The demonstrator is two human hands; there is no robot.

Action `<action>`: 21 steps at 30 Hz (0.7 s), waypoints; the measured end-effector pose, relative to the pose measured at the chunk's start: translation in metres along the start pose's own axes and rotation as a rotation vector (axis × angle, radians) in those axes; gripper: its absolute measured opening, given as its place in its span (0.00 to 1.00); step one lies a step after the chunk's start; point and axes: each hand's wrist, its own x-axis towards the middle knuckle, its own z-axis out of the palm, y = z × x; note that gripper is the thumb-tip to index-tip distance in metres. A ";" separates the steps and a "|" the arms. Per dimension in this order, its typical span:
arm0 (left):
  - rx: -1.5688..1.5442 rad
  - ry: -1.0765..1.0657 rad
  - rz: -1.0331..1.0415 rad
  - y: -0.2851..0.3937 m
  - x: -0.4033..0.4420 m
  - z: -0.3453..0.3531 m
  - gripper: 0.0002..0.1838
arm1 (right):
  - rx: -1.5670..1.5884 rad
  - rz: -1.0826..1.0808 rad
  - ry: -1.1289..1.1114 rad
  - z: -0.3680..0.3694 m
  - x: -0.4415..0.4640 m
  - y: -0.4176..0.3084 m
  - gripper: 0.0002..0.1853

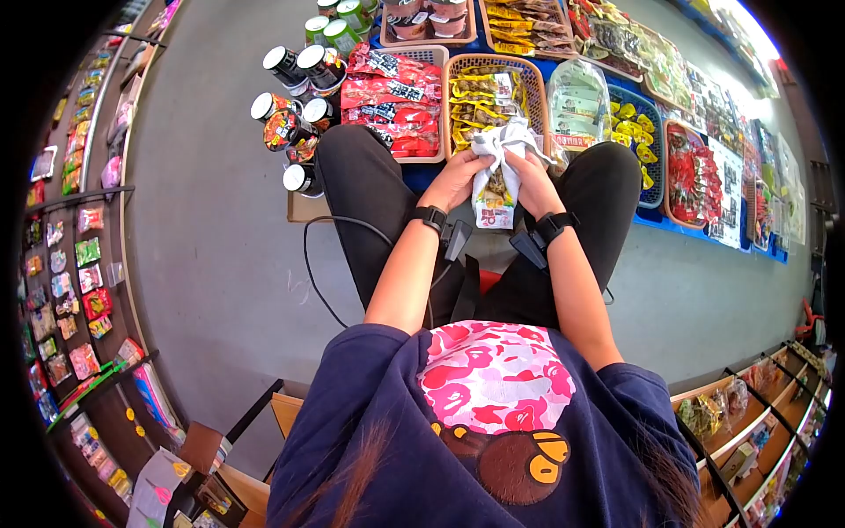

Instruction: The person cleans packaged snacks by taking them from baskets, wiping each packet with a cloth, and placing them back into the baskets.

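Between my knees, my left hand (452, 181) and my right hand (533, 183) are closed around the two sides of a snack packet (496, 201). Its contents look dark, and yellow and red print shows at the lower end. A white cloth (508, 141) covers the packet's top and sides, and both thumbs press on it. My fingers underneath are hidden. Just beyond my hands is a tan basket (540, 97) of yellow snack packets.
A white basket (437, 55) holds red packets, with black-and-white cups (321, 66) to its left. A blue basket (656, 189) of yellow packets stands right of a clear bag (578, 101). Stocked shelves (114, 264) line the left, and a black cable (306, 255) loops beside my leg.
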 end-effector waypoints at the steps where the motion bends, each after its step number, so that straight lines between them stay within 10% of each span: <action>1: 0.000 0.000 0.000 0.001 -0.001 0.000 0.15 | 0.023 0.041 -0.009 0.000 0.000 0.000 0.14; 21: 0.024 0.268 0.094 -0.027 0.000 0.005 0.10 | -0.279 -0.135 0.118 0.002 0.001 0.019 0.16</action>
